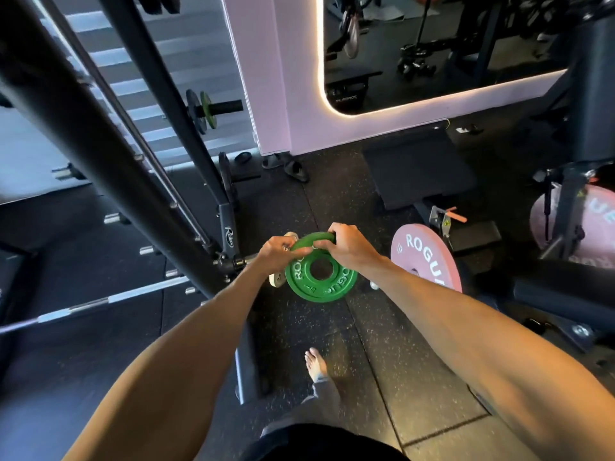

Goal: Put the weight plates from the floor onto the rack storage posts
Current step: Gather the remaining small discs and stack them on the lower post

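I hold a small green Rogue plate [320,281] in front of me above the floor, its face and centre hole turned up toward me. A second green plate [307,241] lies tilted across its top edge. My left hand [280,251] and my right hand [350,248] both grip this stack at the top. A cream plate [277,280] shows behind the green one on the left. A low rack storage post [242,261] sticks out just left of my left hand. A pink Rogue plate [427,257] stands on the floor to the right.
The black rack upright [186,134] runs diagonally on the left, with a higher post [226,108] carrying a black and a green plate. A barbell [100,301] lies low left. Another pink plate [595,224], a bench and sandals [286,166] surround me. My bare foot [316,364] is below.
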{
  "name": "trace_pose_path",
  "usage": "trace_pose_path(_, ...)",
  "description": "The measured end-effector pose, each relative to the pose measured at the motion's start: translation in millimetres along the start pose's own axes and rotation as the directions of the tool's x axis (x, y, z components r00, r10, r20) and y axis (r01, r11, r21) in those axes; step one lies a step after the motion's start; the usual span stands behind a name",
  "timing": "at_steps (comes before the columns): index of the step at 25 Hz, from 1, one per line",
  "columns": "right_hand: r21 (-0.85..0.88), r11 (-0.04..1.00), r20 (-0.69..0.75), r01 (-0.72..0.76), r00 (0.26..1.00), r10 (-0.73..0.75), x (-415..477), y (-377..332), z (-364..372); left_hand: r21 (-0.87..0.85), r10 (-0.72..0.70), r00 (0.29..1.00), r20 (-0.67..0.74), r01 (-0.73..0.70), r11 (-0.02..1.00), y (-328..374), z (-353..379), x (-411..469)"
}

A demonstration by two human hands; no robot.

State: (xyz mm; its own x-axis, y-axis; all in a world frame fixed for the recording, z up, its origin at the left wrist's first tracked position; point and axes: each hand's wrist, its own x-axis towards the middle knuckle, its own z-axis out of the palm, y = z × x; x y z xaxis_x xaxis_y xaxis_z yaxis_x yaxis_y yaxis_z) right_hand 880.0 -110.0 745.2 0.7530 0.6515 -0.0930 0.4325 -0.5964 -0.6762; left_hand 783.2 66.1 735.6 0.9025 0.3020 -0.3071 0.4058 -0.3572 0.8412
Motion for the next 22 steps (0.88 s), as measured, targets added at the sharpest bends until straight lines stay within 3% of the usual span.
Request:
trace_pose_path(4, 0.000, 0.999, -0.009, -0.047, 0.999, 0.047, 83.2, 18.1, -23.8, 0.016, -0.035, 0.996, 0.081, 0.034, 0.999, 10.9, -19.8, 98.2)
trace_pose_path(12, -0.038, 0.985, -0.033, -0.166, 0.986, 0.164, 235.1, 54.3, -87.1, 0.115, 0.043, 0.983, 0.178, -0.064, 0.991, 72.3, -39.4, 271.1)
trace_pose_path(18, -0.029, 0.990, -0.003, -0.141, 0.990, 0.141, 360.7, 99.7, -115.8, 0.140, 0.031, 0.984, 0.175, -0.056, 0.988, 80.9, -49.3, 404.3)
trace_pose_path(22, 0.015, 0.992, 0.049, -0.126, 0.991, 0.126, 445.8, 119.4, -138.2, 0.179, -0.067, 0.982, 0.178, 0.035, 0.983, 105.4, -71.7, 480.5)
